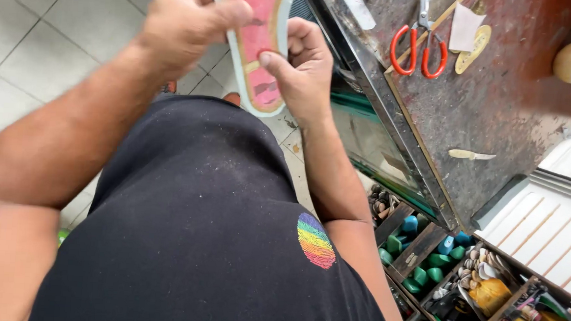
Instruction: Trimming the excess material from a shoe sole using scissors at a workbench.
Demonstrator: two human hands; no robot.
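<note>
Left hand pinches top side of shoe sole, thumb on pink face. Sole pink, pale green rim, held up in air over floor. Looks light, thin, bendy; best held by edges. Right hand clamps lower edge, thumb pressing pink part. Farther right: red scissors, small knife on dark tabletop.

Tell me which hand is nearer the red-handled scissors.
Right. The right hand grips the pink shoe sole just left of the workbench where the scissors lie; the left hand holds the sole's far side.
</note>
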